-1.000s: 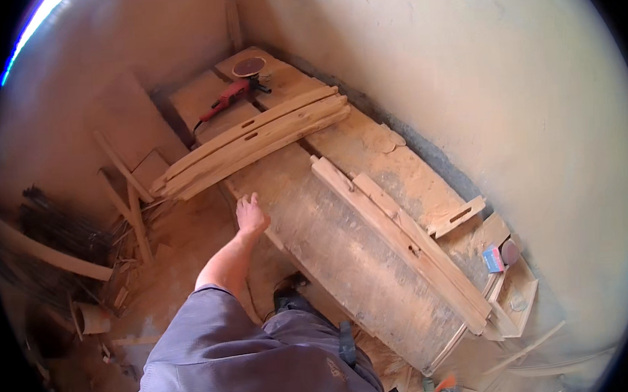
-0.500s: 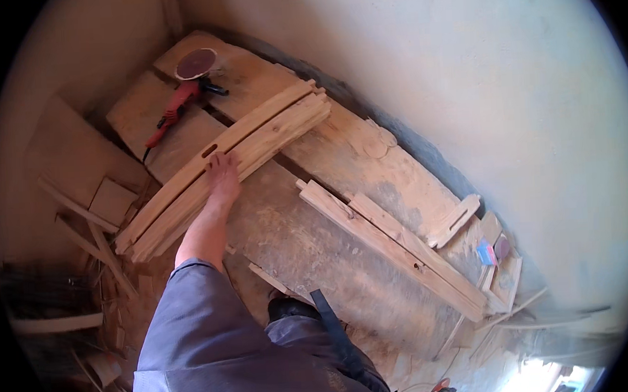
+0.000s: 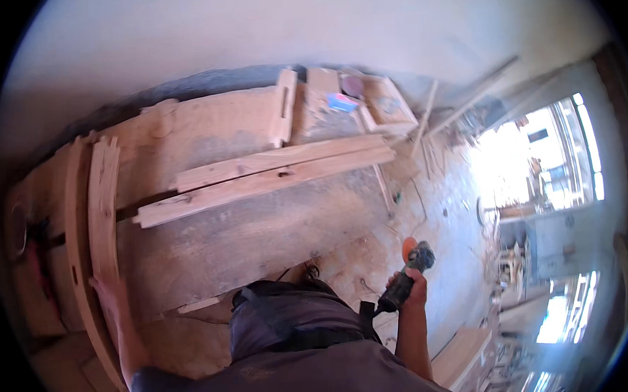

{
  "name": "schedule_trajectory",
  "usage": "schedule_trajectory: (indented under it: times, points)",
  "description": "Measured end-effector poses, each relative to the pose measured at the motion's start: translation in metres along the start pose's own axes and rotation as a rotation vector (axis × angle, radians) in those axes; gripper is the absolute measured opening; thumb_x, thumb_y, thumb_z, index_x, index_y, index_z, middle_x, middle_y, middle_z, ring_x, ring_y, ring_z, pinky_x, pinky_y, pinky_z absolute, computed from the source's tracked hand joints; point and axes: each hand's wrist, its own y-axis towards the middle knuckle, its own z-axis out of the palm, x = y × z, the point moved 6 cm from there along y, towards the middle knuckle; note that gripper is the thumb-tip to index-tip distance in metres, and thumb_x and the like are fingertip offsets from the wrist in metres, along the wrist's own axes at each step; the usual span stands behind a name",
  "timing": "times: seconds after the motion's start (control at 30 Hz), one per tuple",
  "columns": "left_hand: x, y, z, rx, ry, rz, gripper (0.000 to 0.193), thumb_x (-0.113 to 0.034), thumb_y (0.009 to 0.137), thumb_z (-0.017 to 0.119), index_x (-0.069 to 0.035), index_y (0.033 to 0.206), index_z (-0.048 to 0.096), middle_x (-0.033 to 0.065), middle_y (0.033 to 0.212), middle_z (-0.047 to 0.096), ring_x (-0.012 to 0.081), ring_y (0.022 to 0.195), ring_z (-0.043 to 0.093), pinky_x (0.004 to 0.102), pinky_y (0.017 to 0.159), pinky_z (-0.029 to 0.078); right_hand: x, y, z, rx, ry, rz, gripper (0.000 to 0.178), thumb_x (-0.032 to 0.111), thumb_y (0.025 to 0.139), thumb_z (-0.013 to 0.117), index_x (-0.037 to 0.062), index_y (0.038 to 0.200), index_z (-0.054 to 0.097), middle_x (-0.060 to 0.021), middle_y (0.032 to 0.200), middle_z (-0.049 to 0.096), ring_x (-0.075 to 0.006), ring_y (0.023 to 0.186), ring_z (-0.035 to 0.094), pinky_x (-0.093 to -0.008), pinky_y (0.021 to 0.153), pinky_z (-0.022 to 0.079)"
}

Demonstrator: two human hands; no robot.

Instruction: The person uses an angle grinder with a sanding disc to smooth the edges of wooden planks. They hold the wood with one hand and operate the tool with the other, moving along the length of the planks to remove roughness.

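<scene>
My left hand [image 3: 109,297] lies on the pair of long curved wooden pieces at the left, its fingers stretched toward the gap between them. The outer curved piece [image 3: 78,230] has a short slot cut in it; the inner curved piece [image 3: 103,207] has a notched far end. To the right, away from the table, my right hand [image 3: 417,290] is closed round the dark body of an angle grinder [image 3: 398,289] with an orange disc. Two straight wooden beams [image 3: 257,187] lie side by side across the middle of the worktable [image 3: 210,251].
At the far side are a slotted wooden piece [image 3: 282,112], a blue and pink packet [image 3: 342,102], a round abrasive disc [image 3: 351,87] and a shallow wooden box [image 3: 408,113]. A red power tool [image 3: 39,271] lies far left. Thin strips [image 3: 472,97] lean near the wall.
My view has swung right, bringing the right hand with the grinder and the bright openings into sight. The left hand stays at the curved pieces, now nearer their inner edge.
</scene>
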Motion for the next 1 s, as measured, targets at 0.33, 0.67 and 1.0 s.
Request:
schedule_trajectory:
  times: [0.33, 0.67, 1.0]
  points:
    - [-0.252, -0.223, -0.098, 0.437, -0.338, 0.419, 0.033, -0.01, 0.084, 0.07, -0.008, 0.112, 0.052, 0.0202, 0.117, 0.055, 0.0485, 0.106, 0.06, 0.062, 0.083, 0.053, 0.001, 0.058, -0.054, 0.005, 0.119, 0.116, 0.03, 0.023, 0.082, 0.066, -0.0036, 0.096, 0.062, -0.0188, 0.08, 0.067, -0.0362, 0.069, 0.068, -0.0486, 0.069, 0.06]
    - [-0.51, -0.335, -0.075, 0.446, -0.209, 0.962, 0.03, -0.009, 0.084, 0.07, -0.008, 0.112, 0.058, 0.0188, 0.114, 0.058, 0.0433, 0.105, 0.061, 0.0547, 0.085, 0.053, 0.081, 0.166, -0.092, 0.119, -0.057, -0.016, 0.03, 0.01, 0.08, 0.069, -0.0044, 0.104, 0.058, -0.0163, 0.078, 0.065, -0.0299, 0.063, 0.068, -0.0419, 0.061, 0.06]
    - [-0.648, -0.354, -0.013, 0.659, -0.041, 0.966, 0.064, -0.012, 0.079, 0.08, -0.008, 0.138, 0.057, 0.0179, 0.128, 0.064, 0.0399, 0.124, 0.059, 0.0498, 0.111, 0.046, 0.16, 0.26, -0.109, 0.221, -0.33, 0.12, 0.045, 0.0, 0.073, 0.074, -0.0017, 0.115, 0.059, -0.0114, 0.085, 0.066, -0.0257, 0.07, 0.071, -0.0373, 0.065, 0.058]
